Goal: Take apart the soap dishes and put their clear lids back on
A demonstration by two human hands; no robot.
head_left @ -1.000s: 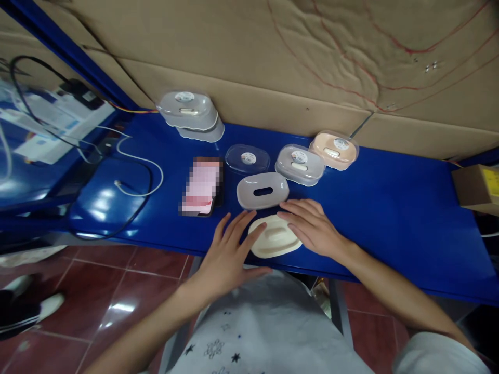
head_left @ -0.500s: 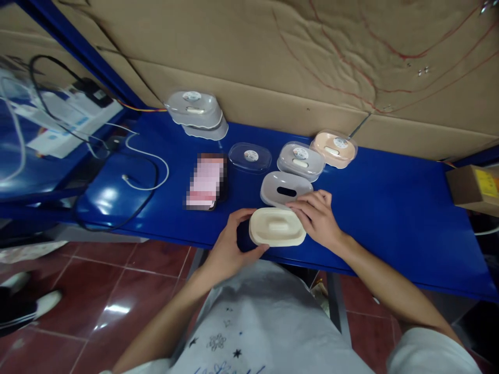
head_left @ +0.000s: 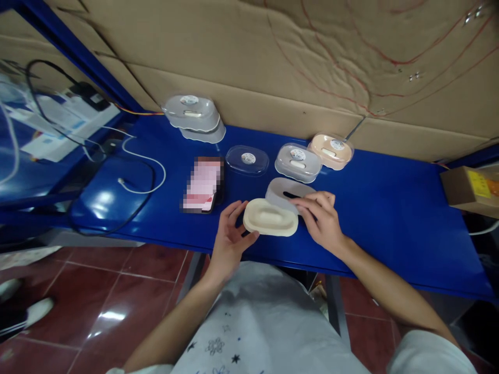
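My left hand (head_left: 231,236) grips the left end of a cream oval tray (head_left: 271,217) with a raised middle, thumb at the near rim and fingers behind. The tray is tilted over the front part of the blue table. Just behind it, partly covered by it, is a light grey oval cover (head_left: 277,191) with a dark slot. My right hand (head_left: 322,218) has its fingers closed on the near right edge of this cover. Behind the cover sits a grey oval box (head_left: 298,169) under a clear lid, and left of that lies a loose clear lid (head_left: 247,160) with a round sticker.
A peach lidded box (head_left: 331,150) and two stacked grey boxes (head_left: 191,117) stand at the back of the blue table (head_left: 390,218). A phone (head_left: 202,184) and a white cable (head_left: 163,179) lie to the left. At the right end is a cardboard box (head_left: 463,189).
The cream tray has moved left and slightly away from me, tilting up. My right hand's fingers now hold the grey cover, which has shifted a little right and tilted.
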